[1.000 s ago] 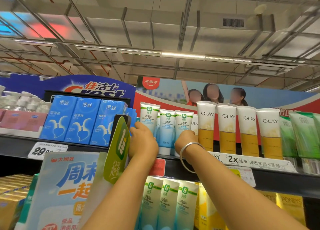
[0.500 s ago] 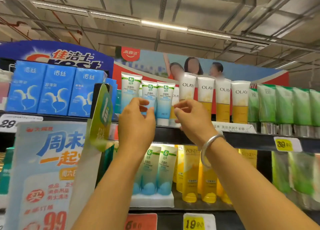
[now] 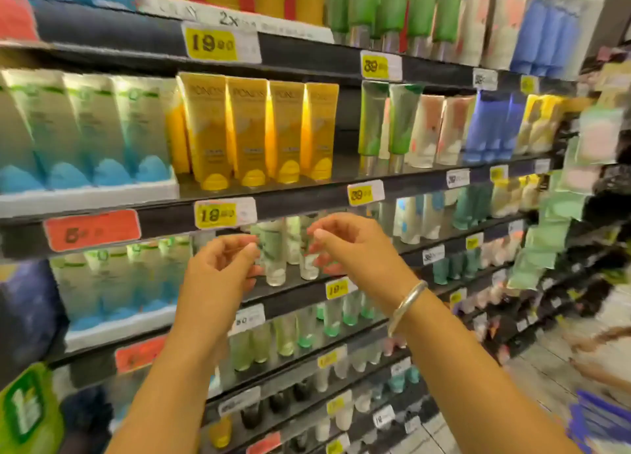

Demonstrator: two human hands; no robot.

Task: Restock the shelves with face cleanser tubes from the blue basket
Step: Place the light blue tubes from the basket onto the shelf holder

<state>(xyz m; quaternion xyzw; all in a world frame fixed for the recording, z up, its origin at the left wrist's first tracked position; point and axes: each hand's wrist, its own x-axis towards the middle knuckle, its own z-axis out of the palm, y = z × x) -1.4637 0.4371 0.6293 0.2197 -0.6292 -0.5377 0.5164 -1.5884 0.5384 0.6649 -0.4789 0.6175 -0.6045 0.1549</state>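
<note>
Both hands have dropped from the top shelf. The left hand (image 3: 222, 269) and right hand (image 3: 351, 245) hang loosely curled, holding nothing, before lower tubes (image 3: 273, 248).

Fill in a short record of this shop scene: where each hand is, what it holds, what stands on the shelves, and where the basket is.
left hand: raised before the shelves, fingers loosely curled, holds nothing
right hand: raised beside it, holds nothing
bangle: on right wrist
yellow tubes: upright, in a row on a shelf above the hands
blue-capped tubes: in a white tray, left of the yellow
basket: blue, bottom right corner, blurred
price tag: yellow, on shelf edge above the hands
</note>
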